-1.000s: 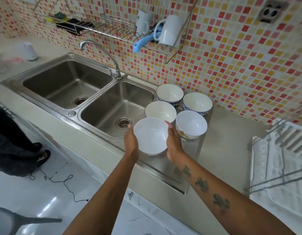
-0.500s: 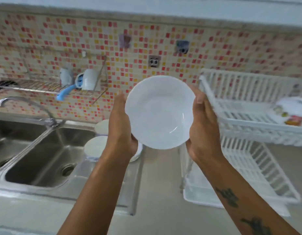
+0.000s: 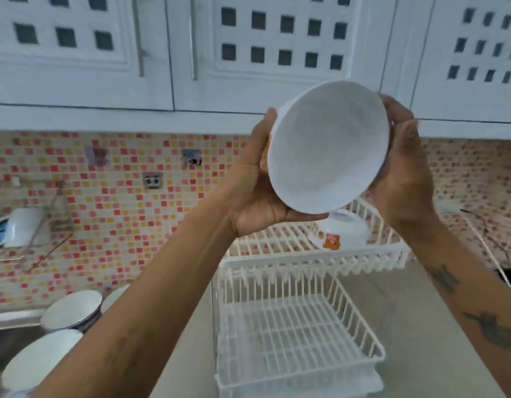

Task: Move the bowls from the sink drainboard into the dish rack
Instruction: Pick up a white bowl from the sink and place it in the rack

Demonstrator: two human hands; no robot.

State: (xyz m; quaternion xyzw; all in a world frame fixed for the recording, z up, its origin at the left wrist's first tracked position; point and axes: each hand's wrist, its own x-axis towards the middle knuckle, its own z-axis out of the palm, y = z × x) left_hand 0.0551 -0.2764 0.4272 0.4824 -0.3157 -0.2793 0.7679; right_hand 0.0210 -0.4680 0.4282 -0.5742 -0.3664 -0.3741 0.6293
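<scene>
Bowl [image 3: 327,147], plain white and tilted with its hollow toward the camera, is raised above the dish rack [image 3: 291,320] and clamped between both hands: the left hand [image 3: 254,182] cups its lower left rim, the right hand [image 3: 403,168] presses its right side with fingers hidden behind it. Below it, on the rack's upper tier, another white bowl [image 3: 347,229] lies partly hidden, while bowls left of the rack [image 3: 70,310] are cut off by the left forearm and blurred.

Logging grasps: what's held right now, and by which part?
White bowl, tilted, clamped at opposite sides of its rim and wall between left hand and right hand.
</scene>
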